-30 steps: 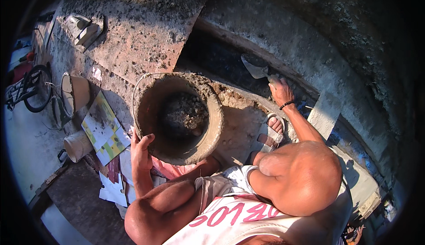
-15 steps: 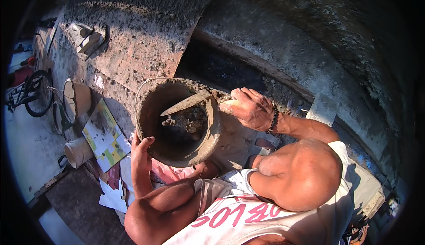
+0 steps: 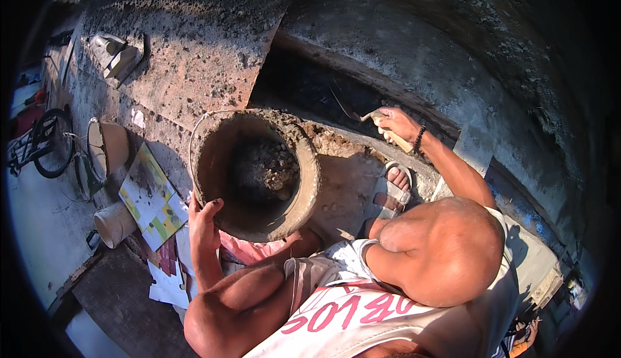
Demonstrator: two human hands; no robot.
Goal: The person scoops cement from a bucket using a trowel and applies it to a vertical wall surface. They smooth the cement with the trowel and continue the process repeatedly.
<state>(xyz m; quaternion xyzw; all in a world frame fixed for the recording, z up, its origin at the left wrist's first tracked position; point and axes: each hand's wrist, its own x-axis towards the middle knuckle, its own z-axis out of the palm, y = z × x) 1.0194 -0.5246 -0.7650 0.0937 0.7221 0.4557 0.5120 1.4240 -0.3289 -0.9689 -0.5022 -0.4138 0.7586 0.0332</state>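
My left hand [image 3: 206,221] grips the near left side of a mud-caked bucket [image 3: 309,186], its thumb at the rim. The bucket tilts toward me, its thin wire handle resting along the left rim. Grey, lumpy mortar [image 3: 275,171] lies inside it. To the right of the bucket, my right hand [image 3: 396,125] is closed round the pale handle of a trowel [image 3: 348,107]. The trowel's thin blade shows edge-on above a dark trench [image 3: 301,83], apart from the bucket. Whether mortar sits on the blade I cannot tell.
A mortar-spattered board [image 3: 200,76] lies beyond the bucket, with a grey block-like tool [image 3: 118,60] on it. Leftward are two more buckets [image 3: 115,143], a painted panel [image 3: 152,196] and a bicycle [image 3: 53,139]. A rough wall rises beyond the trench. Another person's hand [image 3: 532,332] shows lower right.
My right hand has drawn the trowel out of the bucket and moved it up and right, over the trench. My left hand stays on the bucket. My sandalled foot now shows more.
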